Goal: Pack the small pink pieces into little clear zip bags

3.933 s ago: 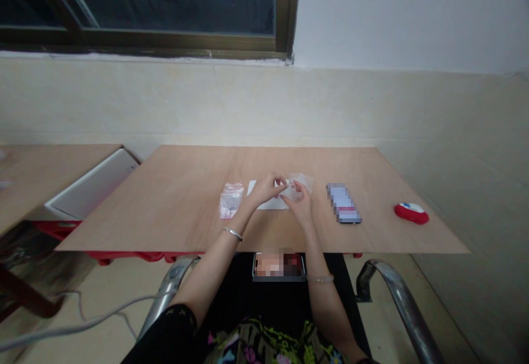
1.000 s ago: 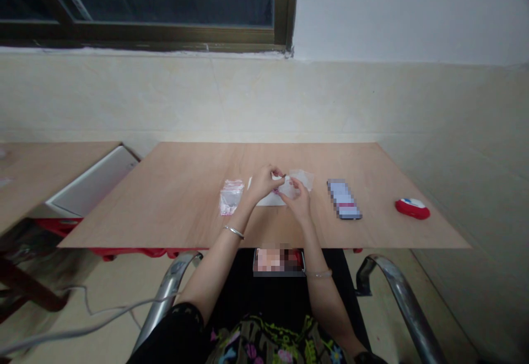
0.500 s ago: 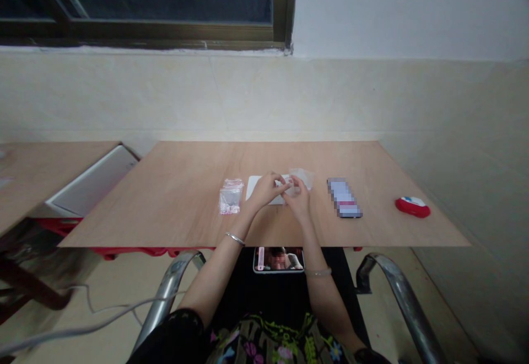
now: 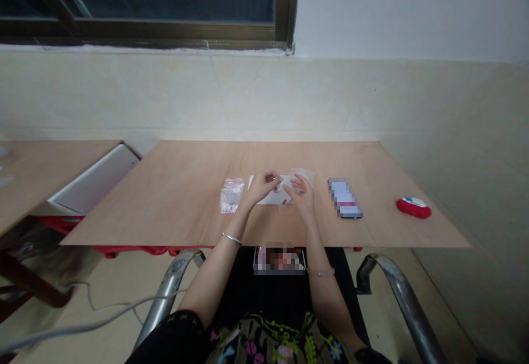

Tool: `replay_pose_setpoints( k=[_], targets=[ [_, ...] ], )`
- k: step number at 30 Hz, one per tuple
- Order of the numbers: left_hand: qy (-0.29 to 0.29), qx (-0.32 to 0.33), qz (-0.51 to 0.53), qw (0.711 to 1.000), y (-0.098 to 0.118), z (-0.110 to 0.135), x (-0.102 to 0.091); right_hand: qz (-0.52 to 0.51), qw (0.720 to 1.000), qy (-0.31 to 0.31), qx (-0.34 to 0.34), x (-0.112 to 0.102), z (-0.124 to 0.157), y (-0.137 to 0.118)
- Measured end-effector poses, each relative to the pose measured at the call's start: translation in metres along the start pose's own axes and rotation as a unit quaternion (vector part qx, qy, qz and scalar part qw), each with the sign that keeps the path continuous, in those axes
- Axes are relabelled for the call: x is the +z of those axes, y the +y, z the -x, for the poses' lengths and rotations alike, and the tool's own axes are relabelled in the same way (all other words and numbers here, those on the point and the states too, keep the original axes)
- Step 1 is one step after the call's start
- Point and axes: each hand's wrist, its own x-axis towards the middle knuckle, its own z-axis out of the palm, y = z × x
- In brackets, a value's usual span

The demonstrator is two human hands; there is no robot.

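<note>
My left hand [image 4: 263,185] is over the left part of a white sheet [image 4: 270,197], its fingertips pinched on something small that I cannot make out. To its right is my right hand [image 4: 303,194], with thumb and fingers apart and nothing visible between them. Just beyond my right hand lies a clear plastic bag [image 4: 306,174]. Small dark and pinkish bits, too small to name, lie on the sheet between the hands. Left of my left hand rests a stack of clear zip bags [image 4: 232,196] with red edges.
A phone [image 4: 345,197] lies to the right, and farther out a red and white rounded object [image 4: 414,207]. Another phone [image 4: 279,259] rests on my lap below the table edge. Metal chair arms [image 4: 399,292] flank me. The wooden table [image 4: 182,187] meets a tiled wall.
My hands have drawn apart; they were together at the fingertips over the sheet. The left moved slightly left, and the right opened and shifted slightly right.
</note>
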Motion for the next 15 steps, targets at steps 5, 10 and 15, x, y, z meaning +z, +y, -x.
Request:
replay_pose_setpoints(
  k=[5, 10, 15],
  targets=[
    [0.022, -0.020, 0.073, 0.997, -0.005, 0.002, -0.006, -0.072, 0.994, -0.064, 0.058, -0.006, -0.001, 0.001],
    [0.069, -0.030, 0.154, 0.985, -0.010, 0.004, -0.005, -0.106, 0.988, -0.088, 0.063, -0.004, 0.001, -0.003],
    [0.050, -0.102, 0.145, 0.983, -0.016, 0.014, -0.001, -0.122, 0.987, -0.072, 0.077, -0.002, 0.002, -0.006]
  ],
)
